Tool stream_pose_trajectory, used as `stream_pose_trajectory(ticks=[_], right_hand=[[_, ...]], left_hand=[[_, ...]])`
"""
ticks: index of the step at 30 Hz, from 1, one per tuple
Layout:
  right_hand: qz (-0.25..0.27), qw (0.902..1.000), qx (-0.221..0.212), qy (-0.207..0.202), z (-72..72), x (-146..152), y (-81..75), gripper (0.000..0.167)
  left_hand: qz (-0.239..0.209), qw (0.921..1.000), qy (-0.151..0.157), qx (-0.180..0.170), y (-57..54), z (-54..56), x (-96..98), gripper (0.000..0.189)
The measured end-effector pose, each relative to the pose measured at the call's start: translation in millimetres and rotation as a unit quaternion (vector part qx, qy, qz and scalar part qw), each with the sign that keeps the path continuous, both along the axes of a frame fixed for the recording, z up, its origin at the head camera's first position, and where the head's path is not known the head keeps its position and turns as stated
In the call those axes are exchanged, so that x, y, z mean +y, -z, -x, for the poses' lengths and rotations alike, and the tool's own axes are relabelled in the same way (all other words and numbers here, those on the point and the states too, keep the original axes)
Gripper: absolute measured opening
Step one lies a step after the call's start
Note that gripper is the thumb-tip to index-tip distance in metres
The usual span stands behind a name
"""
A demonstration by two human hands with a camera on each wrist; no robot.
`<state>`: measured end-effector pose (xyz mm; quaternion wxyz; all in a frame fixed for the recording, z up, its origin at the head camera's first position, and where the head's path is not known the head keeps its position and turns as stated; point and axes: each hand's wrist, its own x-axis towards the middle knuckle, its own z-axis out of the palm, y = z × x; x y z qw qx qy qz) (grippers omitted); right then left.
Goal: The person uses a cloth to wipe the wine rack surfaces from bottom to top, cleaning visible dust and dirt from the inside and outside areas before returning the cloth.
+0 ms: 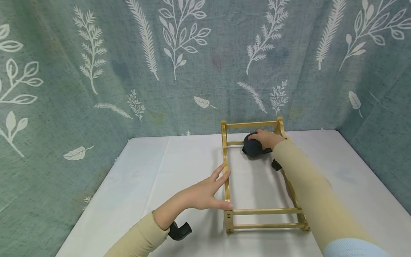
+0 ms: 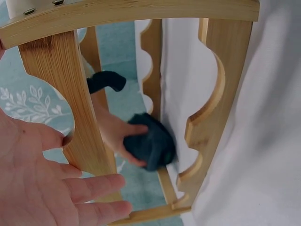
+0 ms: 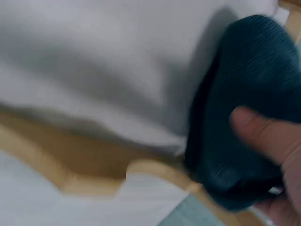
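A light wooden rack (image 1: 266, 211) with scalloped side pieces lies lengthwise on the white table. My left hand (image 1: 205, 192) is spread at its near left side, fingers straight. In the left wrist view one fingertip sits right at a curved notch of the wooden side piece (image 2: 89, 108). Toward the rack's far end, my right hand (image 1: 268, 138) grips a dark navy cloth bundle (image 1: 252, 146), rounded and folded. Seen from the right wrist, the thumb presses on the bundle (image 3: 249, 70) while the other fingers are largely hidden behind it.
White cloth covers the table (image 1: 179, 157). A green-grey curtain (image 1: 192, 71) with white leaf prints hangs behind and at both sides. Black wrist-camera mounts (image 1: 179, 231) stick out beneath the wrists. The rack's far bars (image 1: 252, 125) stand close to the back curtain.
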<state>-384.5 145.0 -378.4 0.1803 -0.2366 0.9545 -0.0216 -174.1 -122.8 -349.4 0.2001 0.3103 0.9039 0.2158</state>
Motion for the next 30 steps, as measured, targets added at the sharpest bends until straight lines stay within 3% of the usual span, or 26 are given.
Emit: stream_pose_trajectory(ticks=[4,7,15,18,23,26,30], right_hand=[[-0.046,0.9984,-0.007,0.033,-3.6,10,-7.6,0.073],[-0.048,0.9984,-0.016,0.025,-5.9,9,-14.1,0.072],[-0.019,0.9915,-0.025,-0.126,-13.1,-13,-52.0,0.066],[0.033,0.9844,0.019,-0.172,-18.3,-22,-67.0,0.064],[0.111,0.9571,0.136,-0.231,-19.0,-35,-73.4,0.058],[0.116,0.956,0.166,-0.212,-15.5,-41,-69.2,0.057],[0.088,0.9674,0.165,-0.17,-12.3,-43,-65.1,0.055]], left_hand=[[0.001,1.0,-0.002,0.001,0.4,0.9,0.3,0.095],[-0.001,1.0,-0.001,-0.001,0.9,1.5,0.8,0.095],[-0.006,1.0,0.001,-0.008,3.1,2.4,-0.1,0.094],[-0.009,0.9999,0.004,-0.007,3.4,2.9,0.0,0.094],[-0.008,0.9999,0.006,-0.008,2.5,3.4,0.7,0.094],[-0.008,0.9999,0.005,-0.009,2.4,3.1,0.7,0.094],[-0.005,1.0,0.002,-0.001,2.3,1.9,-0.1,0.093]])
